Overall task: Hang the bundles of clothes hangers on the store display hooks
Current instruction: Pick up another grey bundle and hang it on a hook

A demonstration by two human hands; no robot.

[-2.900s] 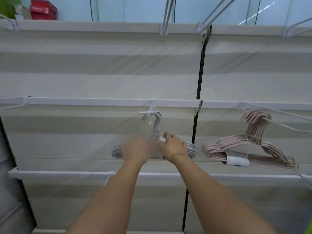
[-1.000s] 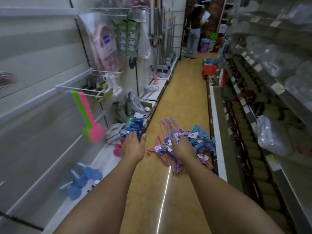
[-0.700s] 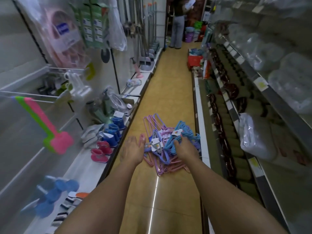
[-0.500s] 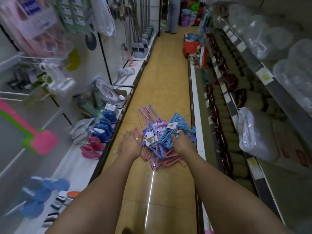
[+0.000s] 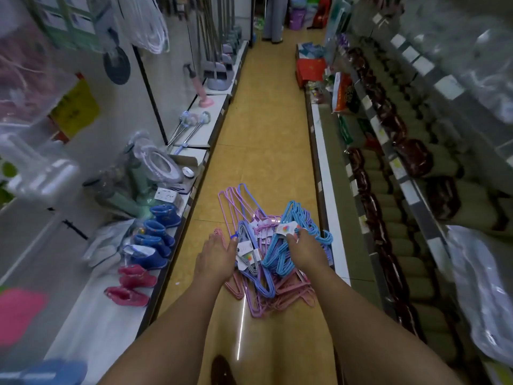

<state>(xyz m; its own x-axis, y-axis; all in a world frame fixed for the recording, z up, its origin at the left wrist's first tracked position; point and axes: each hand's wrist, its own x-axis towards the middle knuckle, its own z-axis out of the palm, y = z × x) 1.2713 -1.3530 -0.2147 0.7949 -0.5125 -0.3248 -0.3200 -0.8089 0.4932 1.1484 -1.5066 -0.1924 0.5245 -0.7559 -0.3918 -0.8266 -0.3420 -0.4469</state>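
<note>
From the head camera, both arms reach down toward a heap of hanger bundles [image 5: 266,245] lying on the yellow floor [image 5: 263,148] of a narrow shop aisle. The right hand [image 5: 304,250] lies on the light blue bundle [image 5: 291,237]; its fingers seem to curl over the wires just below a white label, though the grip itself is hidden behind the back of the hand. The left hand [image 5: 216,255] hovers beside the pile with fingers straight and loosely spread, its fingertips just at the edge of the lavender bundle [image 5: 254,270], holding nothing. Pink bundles [image 5: 288,294] lie underneath and around these two.

On the left, a low shelf [image 5: 111,315] carries small blue boots [image 5: 155,234] and pink boots [image 5: 130,282]; on the right, stacked goods line the racks. A person stands far down the aisle.

No display hooks are in view here, so how many bundles already hang cannot be told. Judging by the pile, several bundles are left on the floor, and the step in hand looks like picking one up.
</note>
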